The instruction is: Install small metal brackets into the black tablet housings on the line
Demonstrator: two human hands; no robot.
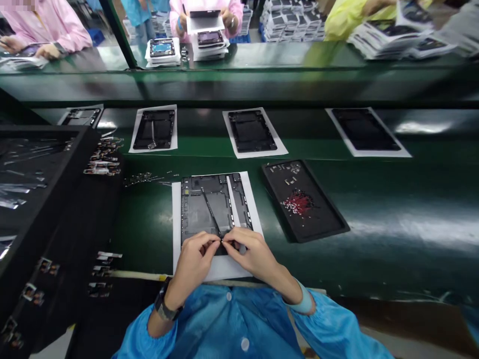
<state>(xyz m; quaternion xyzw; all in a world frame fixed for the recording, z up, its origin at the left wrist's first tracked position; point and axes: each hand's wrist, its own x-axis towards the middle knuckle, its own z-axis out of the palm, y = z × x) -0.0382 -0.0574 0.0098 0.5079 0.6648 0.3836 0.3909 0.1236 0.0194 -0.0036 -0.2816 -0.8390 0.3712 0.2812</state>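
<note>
In front of me a black tablet housing (196, 214) lies open on a white sheet (176, 249). A thin black flex cable (211, 212) runs slantwise over it, down to my fingertips. My left hand (196, 254) is closed in a pinch at the cable's lower end, over the housing's near edge. Fingertip to fingertip with it, my right hand (254, 249) pinches at the same spot. The fingers largely cover the part between them. A pale strip (232, 202) lies lengthwise along the right side of the housing.
Right of the housing, a black tray (318, 214) holds red-wired bits and small metal parts. Small parts (144, 178) and flex pieces (103, 157) lie to the left, beside a black bin (56, 174). More housings (252, 130) on sheets line the belt behind; co-workers sit beyond.
</note>
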